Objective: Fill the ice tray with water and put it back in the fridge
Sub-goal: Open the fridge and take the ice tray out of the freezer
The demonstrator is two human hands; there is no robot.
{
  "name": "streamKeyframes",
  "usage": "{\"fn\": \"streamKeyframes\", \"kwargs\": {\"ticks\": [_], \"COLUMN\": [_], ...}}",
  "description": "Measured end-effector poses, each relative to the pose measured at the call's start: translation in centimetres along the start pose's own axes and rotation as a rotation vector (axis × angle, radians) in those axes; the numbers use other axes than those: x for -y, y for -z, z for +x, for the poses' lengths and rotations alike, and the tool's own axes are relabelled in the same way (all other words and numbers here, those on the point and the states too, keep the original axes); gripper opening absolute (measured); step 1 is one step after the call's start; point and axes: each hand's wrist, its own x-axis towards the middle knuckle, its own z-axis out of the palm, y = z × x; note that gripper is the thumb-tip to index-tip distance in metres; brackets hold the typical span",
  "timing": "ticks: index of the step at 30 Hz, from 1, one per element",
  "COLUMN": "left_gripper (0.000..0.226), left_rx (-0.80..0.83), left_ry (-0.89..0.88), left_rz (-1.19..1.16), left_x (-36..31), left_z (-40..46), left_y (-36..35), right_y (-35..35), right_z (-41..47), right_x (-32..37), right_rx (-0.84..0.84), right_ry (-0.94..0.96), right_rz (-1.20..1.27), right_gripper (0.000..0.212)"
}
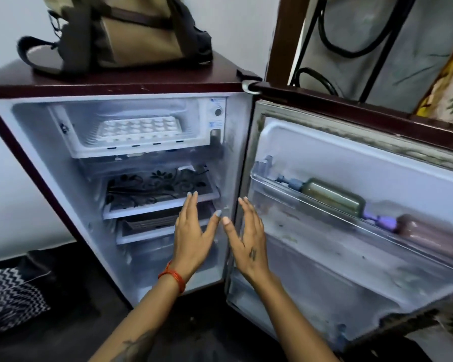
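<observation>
A: Nearest us we read the two hands. Our left hand [191, 231], with an orange thread at the wrist, and our right hand [249, 241] are raised side by side in front of the open fridge [24, 142], palms turned toward each other, fingers straight and spread. They hold nothing and touch nothing we can make out.

B: Beyond the hands?

A: The lower shelves [157, 202], one with a dark floral pattern. To the right is the open door [351, 158], where two bottles [332, 195] lie on their sides in the door rack.

B: And the ice tray?

A: Farthest in and highest up. The ice tray [139, 129] lies flat in the freezer compartment [131, 150] at the top, well apart from both hands. Whether its cells hold ice or water we cannot tell.

B: How do we expect it to handle?

A: We judge it to be thin white plastic: light, slightly flexible, probably cold and slick with frost. We would grip the two short ends, or the front rim, with both hands. Once it is filled, it should be kept level, since shallow cells spill at any tilt.

B: Above the fridge?

A: A backpack [120, 32] rests on the top panel.
</observation>
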Motion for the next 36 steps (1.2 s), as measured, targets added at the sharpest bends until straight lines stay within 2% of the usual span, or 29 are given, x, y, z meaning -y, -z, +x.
{"fn": "streamKeyframes", "kwargs": {"ticks": [5, 13, 24, 31, 36], "left_gripper": [0.078, 0.076, 0.08, 0.079, 0.081], "left_rx": [0.041, 0.033, -0.057, -0.157, -0.225], "left_ry": [0.051, 0.093, 0.049, 0.094, 0.16], "left_rz": [0.044, 0.087, 0.414, 0.439, 0.413], "left_x": [3.4, 6.8, 9.9, 11.9, 13.4], "left_z": [3.0, 7.7, 16.1, 21.1, 23.8], "left_y": [3.6, 6.9, 10.8, 12.9, 13.6], "right_y": [-4.8, -9.5, -14.5, -16.9, -18.7], "right_z": [2.5, 7.5, 17.2, 24.0, 28.0], "right_x": [1.2, 2.5, 2.8, 3.6, 3.1], "right_rx": [0.005, 0.079, 0.162, 0.179, 0.174], "right_ry": [-0.019, -0.029, 0.107, 0.227, 0.226], "right_rz": [-0.002, 0.007, -0.173, -0.217, -0.239], "right_gripper": [0.076, 0.067, 0.074, 0.07, 0.07]}}
